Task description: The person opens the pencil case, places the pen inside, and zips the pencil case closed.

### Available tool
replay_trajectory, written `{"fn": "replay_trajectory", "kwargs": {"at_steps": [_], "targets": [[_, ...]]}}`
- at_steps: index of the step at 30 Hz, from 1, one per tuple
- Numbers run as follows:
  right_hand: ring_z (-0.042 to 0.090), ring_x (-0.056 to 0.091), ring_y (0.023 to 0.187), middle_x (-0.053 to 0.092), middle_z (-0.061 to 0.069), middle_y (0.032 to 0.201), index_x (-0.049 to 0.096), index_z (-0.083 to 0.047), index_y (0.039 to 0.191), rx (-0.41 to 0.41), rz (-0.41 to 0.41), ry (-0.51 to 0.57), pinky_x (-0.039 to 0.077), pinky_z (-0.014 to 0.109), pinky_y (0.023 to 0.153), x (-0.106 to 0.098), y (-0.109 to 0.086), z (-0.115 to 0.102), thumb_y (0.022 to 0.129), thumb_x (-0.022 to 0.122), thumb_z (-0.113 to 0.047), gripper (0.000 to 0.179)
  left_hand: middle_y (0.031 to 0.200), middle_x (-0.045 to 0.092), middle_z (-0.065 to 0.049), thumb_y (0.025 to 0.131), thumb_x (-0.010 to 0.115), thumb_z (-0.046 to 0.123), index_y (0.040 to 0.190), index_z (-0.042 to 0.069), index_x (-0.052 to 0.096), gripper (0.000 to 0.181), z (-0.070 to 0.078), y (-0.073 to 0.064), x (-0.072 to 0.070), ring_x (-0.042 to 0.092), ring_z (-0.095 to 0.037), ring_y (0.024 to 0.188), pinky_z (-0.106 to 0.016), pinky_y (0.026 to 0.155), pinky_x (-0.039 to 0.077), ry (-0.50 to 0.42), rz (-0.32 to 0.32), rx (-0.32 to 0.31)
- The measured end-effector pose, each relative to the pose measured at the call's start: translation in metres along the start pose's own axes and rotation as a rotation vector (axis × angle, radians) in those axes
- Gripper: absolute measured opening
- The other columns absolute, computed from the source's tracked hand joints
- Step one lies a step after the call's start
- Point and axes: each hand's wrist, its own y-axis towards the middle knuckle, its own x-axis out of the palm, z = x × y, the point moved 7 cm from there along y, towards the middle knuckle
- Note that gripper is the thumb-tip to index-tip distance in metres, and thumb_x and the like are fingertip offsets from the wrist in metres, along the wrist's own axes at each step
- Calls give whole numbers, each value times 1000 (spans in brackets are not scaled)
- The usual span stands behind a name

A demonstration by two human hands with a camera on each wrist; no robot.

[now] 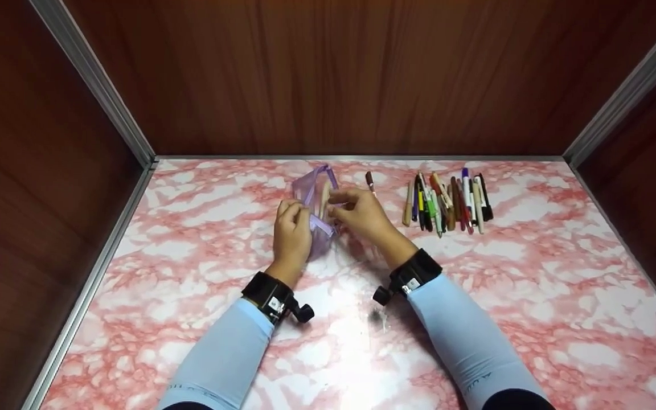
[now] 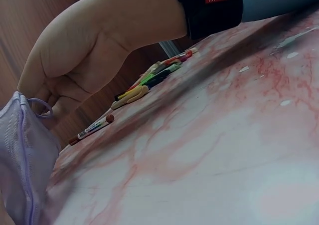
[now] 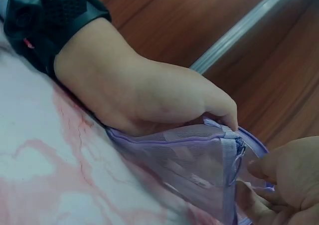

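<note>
A purple mesh zipper pouch point(image 1: 305, 187) stands tilted between both hands, its mouth spread. My left hand point(image 1: 292, 230) grips the near left edge, the thumb and fingers bent over the zipper band. On the other side, my right hand point(image 1: 365, 217) pinches at the right edge of the mouth; its exact fingertip contact is partly hidden. A beige pen-like thing point(image 1: 324, 196) shows within the opening. In the right wrist view, the see-through mesh point(image 3: 194, 157) has pale shapes behind it, too blurred to name.
Right of the pouch lies a brown-capped marker point(image 1: 369, 179). Farther right, several pens and markers point(image 1: 447, 202) lie side by side in a bunch. Red-and-white marbled tabletop point(image 1: 191, 307) lies below, with brown wood panels point(image 1: 328, 80) behind and at both sides.
</note>
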Motion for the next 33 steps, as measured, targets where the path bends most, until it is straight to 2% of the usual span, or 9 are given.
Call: {"fn": "replay_trajectory", "kwargs": {"at_steps": [3,8,11,14,16,18,24,30,33], "targets": [[35,81,114,79,22,136,74,2,142,18,-40,-14,69,39,92,-6,-4,-5,103,73,0,39,128,69,-10,107,61,19,103,3,81,26,-1,0,0,68,-25,116,-39,101,57,3,3,-4],[24,77,105,81,20,130,78,-2,135,-11,-24,-119,63,24,84,-36,-9,-23,104,74,-6,31,126,68,-10,107,60,19,103,4,81,26,-1,0,-2,68,-25,113,-37,98,57,7,18,-7],[25,75,104,81,22,128,79,-2,133,-32,10,-170,61,26,85,-60,-11,-30,106,75,-8,28,124,67,-11,107,59,16,104,2,81,26,-1,0,-3,67,-25,111,-36,97,56,-6,20,2],[34,75,110,81,24,129,79,1,133,-56,78,-225,62,36,94,-91,-11,-29,106,74,-8,28,124,66,-11,107,59,15,104,2,80,25,-1,0,-3,66,-25,110,-35,97,56,-18,16,6],[37,75,118,80,25,133,78,3,135,-58,138,-271,60,42,105,-115,-12,-23,107,73,-8,31,123,66,-10,107,59,16,104,2,80,25,-1,0,-2,66,-24,110,-34,96,55,-19,16,3],[40,73,122,78,27,135,76,3,138,-22,190,-300,58,49,109,-140,-14,-13,108,71,-10,34,123,66,-9,107,60,17,103,3,81,25,-2,0,-2,65,-23,110,-34,96,55,-14,17,-5],[40,67,131,72,28,147,70,0,149,167,285,-349,54,56,115,-201,-25,23,111,66,-23,45,123,65,-10,107,60,18,101,4,80,25,-3,0,-1,65,-24,109,-34,95,54,-5,24,-11],[45,65,139,69,30,151,68,3,151,256,377,-369,50,60,122,-242,-38,55,109,63,-23,50,123,66,-11,108,60,17,102,2,80,25,-2,1,-1,65,-24,108,-33,93,54,-12,20,-9],[47,66,134,71,32,145,69,6,148,275,428,-392,52,61,119,-254,-48,71,107,63,-19,48,124,65,-12,108,60,18,103,2,80,26,-2,1,-1,65,-25,108,-33,94,54,-13,15,-9]]}}
